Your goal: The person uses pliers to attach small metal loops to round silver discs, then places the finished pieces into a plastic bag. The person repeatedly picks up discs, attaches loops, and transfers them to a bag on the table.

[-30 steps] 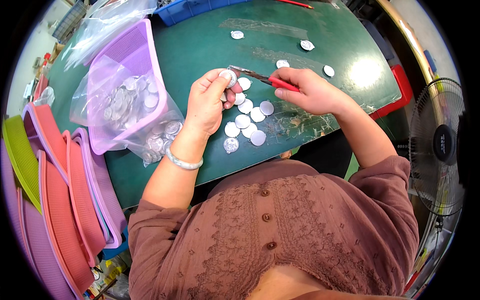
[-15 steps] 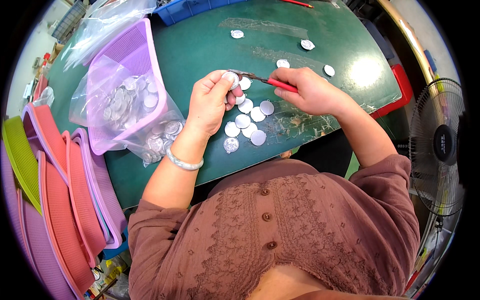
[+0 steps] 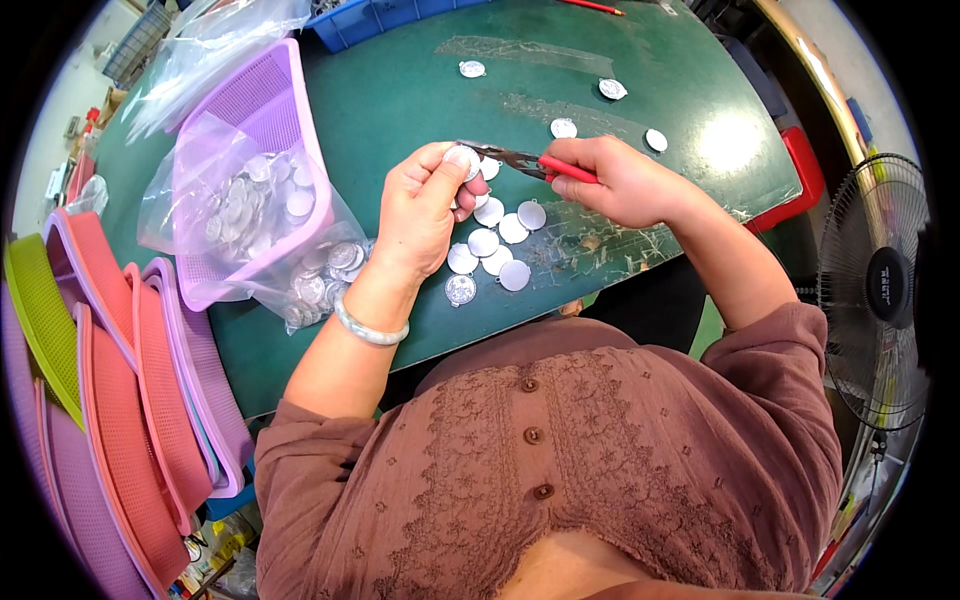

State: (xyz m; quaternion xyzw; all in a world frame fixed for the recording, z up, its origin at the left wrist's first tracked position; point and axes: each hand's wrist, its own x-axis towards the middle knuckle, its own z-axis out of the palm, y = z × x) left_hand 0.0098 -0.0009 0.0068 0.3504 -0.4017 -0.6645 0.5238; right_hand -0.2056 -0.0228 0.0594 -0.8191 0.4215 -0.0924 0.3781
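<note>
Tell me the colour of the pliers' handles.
Red, seen in the head view: the red-handled metal pliers are held in the right hand.

Discs (image 3: 492,243) lie at frame centre on the desk (image 3: 400,90); a basket (image 3: 262,130) holding a bag (image 3: 235,200) sits left; stacked trays (image 3: 110,400) lower left; fan (image 3: 880,290) right.

Round silver disc (image 3: 462,157) pinched upright in left-hand fingertips, red-handled pliers (image 3: 530,163) lying approx. horizontal, tips touching disc.

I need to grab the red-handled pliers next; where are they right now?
In the head view, the pliers are in the right hand, above the green table, tips meeting the disc pinched by the left hand.
</note>
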